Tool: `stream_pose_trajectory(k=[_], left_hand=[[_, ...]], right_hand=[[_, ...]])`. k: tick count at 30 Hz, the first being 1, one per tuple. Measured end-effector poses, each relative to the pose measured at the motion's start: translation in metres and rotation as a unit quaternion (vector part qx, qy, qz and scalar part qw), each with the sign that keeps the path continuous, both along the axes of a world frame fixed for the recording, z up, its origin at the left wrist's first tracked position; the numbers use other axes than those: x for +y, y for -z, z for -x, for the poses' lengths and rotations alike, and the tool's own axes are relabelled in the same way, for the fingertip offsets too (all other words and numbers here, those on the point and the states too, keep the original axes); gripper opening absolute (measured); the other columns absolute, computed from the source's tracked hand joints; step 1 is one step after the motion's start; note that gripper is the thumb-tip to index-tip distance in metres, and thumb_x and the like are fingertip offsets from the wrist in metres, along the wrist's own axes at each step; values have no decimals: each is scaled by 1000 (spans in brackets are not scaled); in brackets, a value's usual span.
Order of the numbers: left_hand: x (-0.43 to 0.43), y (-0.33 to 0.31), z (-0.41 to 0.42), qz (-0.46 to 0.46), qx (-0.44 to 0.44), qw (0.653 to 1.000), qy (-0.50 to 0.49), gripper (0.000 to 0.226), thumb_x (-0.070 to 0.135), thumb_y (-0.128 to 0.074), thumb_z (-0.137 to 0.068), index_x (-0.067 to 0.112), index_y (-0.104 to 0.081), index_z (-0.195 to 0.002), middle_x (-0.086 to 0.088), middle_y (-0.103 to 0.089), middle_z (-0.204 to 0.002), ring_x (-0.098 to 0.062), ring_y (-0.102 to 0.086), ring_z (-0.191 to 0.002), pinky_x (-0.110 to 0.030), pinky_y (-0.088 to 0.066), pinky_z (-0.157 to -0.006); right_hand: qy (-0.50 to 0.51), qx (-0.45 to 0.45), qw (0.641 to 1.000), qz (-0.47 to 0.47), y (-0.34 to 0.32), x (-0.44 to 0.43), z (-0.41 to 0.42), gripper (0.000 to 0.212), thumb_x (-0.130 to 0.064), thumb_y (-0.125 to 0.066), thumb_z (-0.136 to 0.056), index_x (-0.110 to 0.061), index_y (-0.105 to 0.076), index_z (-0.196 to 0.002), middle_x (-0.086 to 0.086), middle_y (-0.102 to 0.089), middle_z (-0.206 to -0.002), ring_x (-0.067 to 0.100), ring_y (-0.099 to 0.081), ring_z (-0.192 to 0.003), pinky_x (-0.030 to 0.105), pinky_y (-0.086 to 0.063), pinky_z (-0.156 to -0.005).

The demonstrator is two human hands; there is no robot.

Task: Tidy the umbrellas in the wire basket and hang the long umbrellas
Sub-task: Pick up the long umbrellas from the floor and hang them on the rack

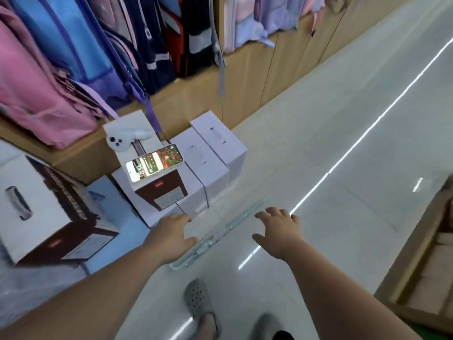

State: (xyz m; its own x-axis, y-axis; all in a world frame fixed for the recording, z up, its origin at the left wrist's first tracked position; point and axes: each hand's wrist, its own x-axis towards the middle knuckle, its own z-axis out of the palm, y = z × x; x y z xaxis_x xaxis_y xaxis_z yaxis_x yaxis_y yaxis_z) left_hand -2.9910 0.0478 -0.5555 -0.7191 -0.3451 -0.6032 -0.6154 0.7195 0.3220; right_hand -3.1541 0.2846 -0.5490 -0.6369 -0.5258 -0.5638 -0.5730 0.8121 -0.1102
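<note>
We hold both hands out above the tiled floor (343, 143), just in front of the white-and-maroon box (161, 190) that carries a lit phone (154, 162). The left hand (171, 235) is nearest the box, fingers relaxed. The right hand (279, 233) is further from it, fingers spread, and neither grips anything. Between them a long clear item (220, 233) lies on the floor. It is blurred, possibly a wrapped umbrella, but we cannot tell.

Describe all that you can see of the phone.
The phone is a slim slab with rounded corners, its screen lit and showing a red and green picture with white bands. It lies flat, face up and askew, on a white and dark-red box. Only the box touches it.
</note>
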Motion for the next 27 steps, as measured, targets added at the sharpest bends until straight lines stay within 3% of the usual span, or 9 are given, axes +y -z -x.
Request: stream_pose_trajectory(k=[3, 8, 15, 20, 24, 27], left_hand=[[-5, 44, 23, -21, -17, 999, -43, 64, 56, -65, -87, 29, -48, -142, 3, -49, -143, -18, -56, -119, -39, -49, -100], [-4, 150, 60, -49, -45, 995, -73, 63, 54, -64, -90, 29, -45, -144, 4, -45, -147, -18, -51, -128, -39, -45, -106], [5, 352, 107, -65, -66, 987, -128, 56, 46, -62, -94, 30, -44, -145, 2, -49, -145, -20, -49, -128, -33, -45, -101], [15, 483, 117, -95, -119, 977, -148, 67, 51, -65, -91, 28, -40, -148, -2, -48, -146, -23, -51, -128, -35, -46, -103], [25, 554, 119, -124, -150, 964, -181, 66, 49, -68, -90, 30, -41, -147, -3, -54, -140, -24, -57, -121, -36, -48, -101], [34, 595, 119, -150, -159, 952, -216, 65, 44, -68, -91, 34, -39, -149, -2, -58, -139, -24, -59, -119, -28, -48, -95]], right_hand=[[-2, -22, 1000, 5, 53, -10, 30, 63, -59, -52, -92, -38, -36, -150, -6, -34, -157, 24, -33, -144, 44, -25, -116], [-7, -58, 998, 12, 170, -29, 78, 63, -60, -51, -92, -40, -36, -150, -7, -36, -156, 22, -34, -144, 42, -26, -116], [-49, -90, 995, 3, 380, -46, 148, 64, -59, -52, -92, -40, -35, -151, -6, -34, -158, 22, -30, -146, 41, -24, -117], [-89, -93, 991, -20, 508, -47, 173, 61, -57, -50, -95, -38, -35, -152, -4, -34, -159, 23, -29, -147, 42, -23, -118], [-89, -104, 990, -3, 584, -50, 176, 58, -56, -47, -96, -38, -38, -150, -5, -37, -157, 23, -30, -146, 43, -23, -118], [-113, -106, 988, 9, 627, -56, 175, 57, -56, -46, -97, -39, -38, -150, -5, -38, -158, 23, -27, -147, 45, -21, -119]])
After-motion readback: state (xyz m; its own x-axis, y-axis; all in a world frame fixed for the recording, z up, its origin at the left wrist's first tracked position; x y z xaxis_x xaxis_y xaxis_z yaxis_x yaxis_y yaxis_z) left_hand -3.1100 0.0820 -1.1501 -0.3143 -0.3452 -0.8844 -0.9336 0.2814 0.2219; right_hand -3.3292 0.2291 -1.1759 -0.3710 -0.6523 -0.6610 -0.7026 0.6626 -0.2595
